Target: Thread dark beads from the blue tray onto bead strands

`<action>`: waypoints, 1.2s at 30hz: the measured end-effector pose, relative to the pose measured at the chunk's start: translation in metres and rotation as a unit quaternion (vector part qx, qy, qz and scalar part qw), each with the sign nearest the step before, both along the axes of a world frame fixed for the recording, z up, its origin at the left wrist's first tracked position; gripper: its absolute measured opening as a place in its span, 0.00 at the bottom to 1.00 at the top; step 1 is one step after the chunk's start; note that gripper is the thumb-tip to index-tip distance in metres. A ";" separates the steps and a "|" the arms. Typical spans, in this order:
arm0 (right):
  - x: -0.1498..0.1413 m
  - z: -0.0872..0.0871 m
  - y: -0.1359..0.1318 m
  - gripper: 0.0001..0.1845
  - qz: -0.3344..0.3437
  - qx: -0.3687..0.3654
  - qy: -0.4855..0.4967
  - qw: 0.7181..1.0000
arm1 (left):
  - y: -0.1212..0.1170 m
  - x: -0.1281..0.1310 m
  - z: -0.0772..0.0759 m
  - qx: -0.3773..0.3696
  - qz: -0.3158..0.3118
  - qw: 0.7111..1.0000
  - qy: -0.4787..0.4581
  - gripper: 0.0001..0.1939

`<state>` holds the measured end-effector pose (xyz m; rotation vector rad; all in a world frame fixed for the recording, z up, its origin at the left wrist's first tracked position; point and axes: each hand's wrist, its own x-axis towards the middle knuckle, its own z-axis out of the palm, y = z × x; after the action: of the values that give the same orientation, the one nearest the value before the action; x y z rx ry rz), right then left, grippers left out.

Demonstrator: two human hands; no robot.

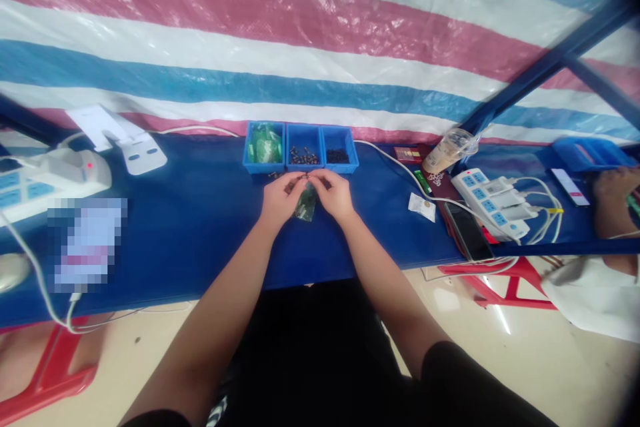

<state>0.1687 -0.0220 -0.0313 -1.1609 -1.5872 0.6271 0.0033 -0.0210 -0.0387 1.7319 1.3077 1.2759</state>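
My left hand (281,198) and my right hand (334,195) meet over the blue table (200,227), fingertips pinched together on a small dark part (306,177). A small clear bag with green content (306,203) hangs between the hands, seemingly held by them. Just beyond stand three joined blue bins: the left bin (264,147) holds green bags, the middle bin (304,149) holds small dark metal parts, the right bin (339,149) holds tiny black pieces. A few loose parts (275,175) lie in front of the bins.
A white power strip (493,203) with plugs, a phone (469,230), a plastic cup (449,150) and a small white packet (423,207) lie to the right. Another person's hand (617,203) rests far right. A white power strip (50,180) sits left. Red stools (500,280) stand below.
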 end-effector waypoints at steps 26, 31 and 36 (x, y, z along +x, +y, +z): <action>-0.001 0.000 0.010 0.17 -0.155 -0.030 -0.055 0.986 | -0.001 0.002 0.001 -0.014 0.017 1.000 -0.012 0.15; 0.001 -0.002 0.016 0.19 -0.177 -0.057 -0.109 0.977 | -0.001 0.002 0.002 -0.007 0.020 1.000 0.000 0.14; 0.004 0.000 0.015 0.19 -0.171 -0.074 -0.115 0.976 | 0.000 0.002 0.002 -0.002 0.020 1.000 0.003 0.13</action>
<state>0.1730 -0.0069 -0.0312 -1.6237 -1.4972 0.3999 0.0056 -0.0214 -0.0362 1.7157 1.3539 1.2894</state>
